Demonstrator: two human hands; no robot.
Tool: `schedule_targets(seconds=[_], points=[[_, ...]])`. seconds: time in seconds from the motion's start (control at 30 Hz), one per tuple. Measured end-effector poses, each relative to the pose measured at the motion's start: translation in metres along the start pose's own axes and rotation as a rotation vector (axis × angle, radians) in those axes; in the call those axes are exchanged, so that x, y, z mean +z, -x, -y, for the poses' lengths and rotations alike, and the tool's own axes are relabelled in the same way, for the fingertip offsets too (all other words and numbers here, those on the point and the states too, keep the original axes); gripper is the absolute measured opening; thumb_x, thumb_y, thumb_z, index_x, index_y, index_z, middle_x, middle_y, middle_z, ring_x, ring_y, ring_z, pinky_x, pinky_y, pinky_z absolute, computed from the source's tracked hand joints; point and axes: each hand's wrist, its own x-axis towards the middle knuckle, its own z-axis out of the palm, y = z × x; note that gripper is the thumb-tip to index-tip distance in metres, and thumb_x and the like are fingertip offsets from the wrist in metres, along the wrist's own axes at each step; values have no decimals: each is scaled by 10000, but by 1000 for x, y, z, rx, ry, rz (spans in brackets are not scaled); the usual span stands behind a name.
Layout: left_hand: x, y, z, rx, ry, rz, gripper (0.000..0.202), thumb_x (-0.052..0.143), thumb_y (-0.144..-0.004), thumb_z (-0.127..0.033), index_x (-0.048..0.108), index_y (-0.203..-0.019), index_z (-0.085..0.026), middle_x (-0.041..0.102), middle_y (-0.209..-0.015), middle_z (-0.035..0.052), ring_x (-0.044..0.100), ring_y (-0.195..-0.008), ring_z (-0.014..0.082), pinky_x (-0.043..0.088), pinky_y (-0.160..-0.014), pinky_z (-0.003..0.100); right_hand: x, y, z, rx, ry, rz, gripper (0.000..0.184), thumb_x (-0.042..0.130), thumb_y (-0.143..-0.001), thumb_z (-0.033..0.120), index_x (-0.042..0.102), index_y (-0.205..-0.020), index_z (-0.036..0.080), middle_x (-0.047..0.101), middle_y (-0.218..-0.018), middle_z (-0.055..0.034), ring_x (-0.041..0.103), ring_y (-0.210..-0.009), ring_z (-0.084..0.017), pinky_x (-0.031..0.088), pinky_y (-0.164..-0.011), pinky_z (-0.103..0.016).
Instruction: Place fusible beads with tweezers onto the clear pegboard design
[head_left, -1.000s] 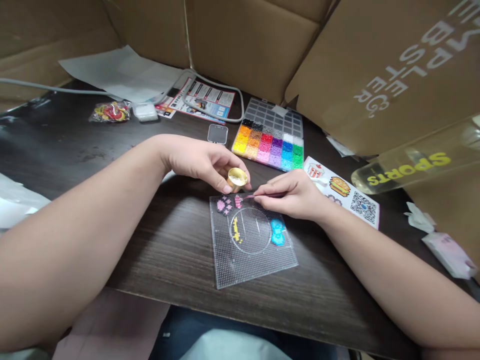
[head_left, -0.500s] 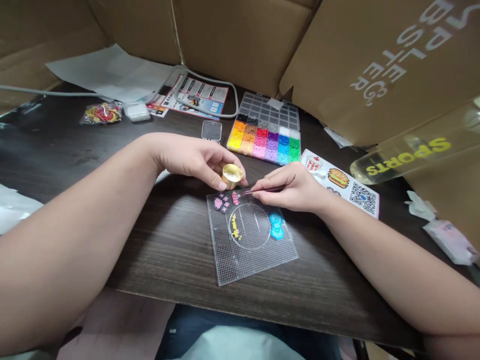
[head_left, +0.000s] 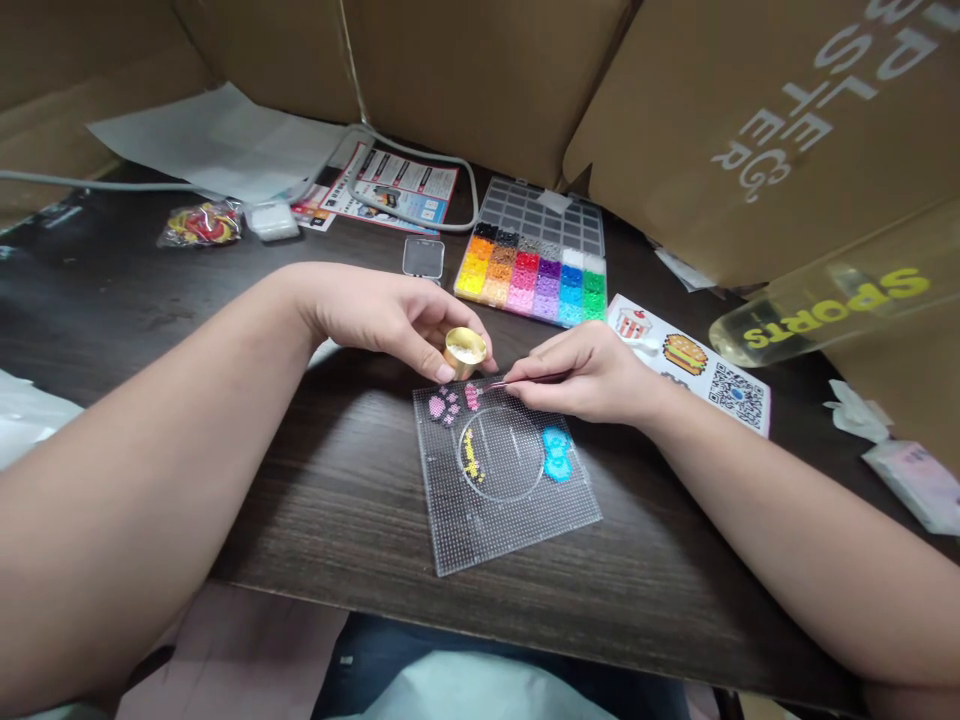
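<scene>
My left hand [head_left: 409, 318] grips a small gold cup [head_left: 465, 352] with whitish beads inside, held over the far edge of a clear pegboard [head_left: 517, 525]. Between the pinched fingers of my right hand [head_left: 581, 375] are tweezers [head_left: 536, 379], their tips near a pink bead shape [head_left: 472, 397] on the board. Whether a bead sits in the tips is too small to tell. Also on the pegs are a pink paw [head_left: 443, 405], a yellow bead strip [head_left: 470, 457] and a blue bead shape [head_left: 556, 455].
Behind my hands lies a compartment box of coloured beads [head_left: 536, 275]. A pattern sheet with a QR code [head_left: 705, 370] lies to the right, below a bottle [head_left: 817, 315]. Cardboard walls [head_left: 480, 80] enclose the back. A cable [head_left: 420, 225] crosses printed papers.
My hands keep nearly the same pose, with the tweezers still at the pink shape. The view has shifted slightly, so things at the right appear a little further right.
</scene>
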Motion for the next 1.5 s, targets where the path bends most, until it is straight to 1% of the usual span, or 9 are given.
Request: schedule_targets(seconds=[0.17,0.37,0.43,0.6,0.8,1.1,1.37,1.43,1.5], points=[[1,1,-1,-5,0,3,398,785,-892,-205,724,-1286,-210,750,-1233,56,694,-1099,204,538,-935,264,-1,2,3,78,-34,-26,178,784,-912,244,901,-995,138,827,-800,-84,713,-617,-143,523,-539,-227],[3,-1,-1,-4,37,5,377,784,-879,-197,701,-1246,-178,751,-1134,40,700,-1003,186,559,-916,285,8,-2,10,140,-152,-373,91,874,-822,260,907,-856,183,721,-585,-20,528,-462,-89,418,-435,-222],[4,-2,-1,2,24,-14,372,792,-866,-187,701,-1226,-178,749,-1130,32,696,-1038,191,555,-936,288,13,-4,10,170,-166,-419,82,866,-832,265,910,-863,203,682,-541,-1,501,-455,-79,396,-429,-211],[5,-3,0,51,29,-41,312,817,-850,-175,718,-1146,-191,752,-1102,15,692,-1098,196,541,-984,294,19,-4,8,164,-165,-406,97,863,-821,244,913,-903,227,762,-636,-17,563,-478,-85,464,-459,-204],[4,-5,6,73,70,-7,383,810,-858,-159,703,-1224,-194,760,-1159,26,701,-1103,193,558,-982,303,17,-1,6,48,-36,-471,102,845,-817,213,909,-897,212,827,-753,-52,717,-565,-155,587,-517,-234],[1,-2,7,66,22,-15,399,828,-852,-210,712,-1233,-204,756,-1207,31,694,-1134,202,546,-985,295,17,0,8,-129,100,-477,95,816,-847,136,902,-886,149,789,-675,-50,675,-521,-127,533,-476,-198],[1,-1,5,74,15,-24,374,824,-847,-216,725,-1207,-213,763,-1177,20,698,-1093,193,535,-965,278,15,4,9,-61,67,-523,97,833,-817,129,901,-877,161,786,-664,-31,636,-492,-104,500,-453,-180],[1,0,4,69,0,-36,358,815,-857,-216,731,-1205,-212,766,-1168,18,702,-1071,187,528,-964,275,12,6,8,-41,51,-470,89,842,-825,147,901,-892,155,787,-667,-36,616,-479,-99,474,-438,-185],[1,1,1,59,-3,-40,345,798,-872,-201,734,-1211,-206,763,-1151,17,703,-1044,174,526,-953,266,10,8,6,-38,38,-333,88,834,-859,170,898,-915,144,785,-677,-41,618,-491,-99,467,-446,-192]])
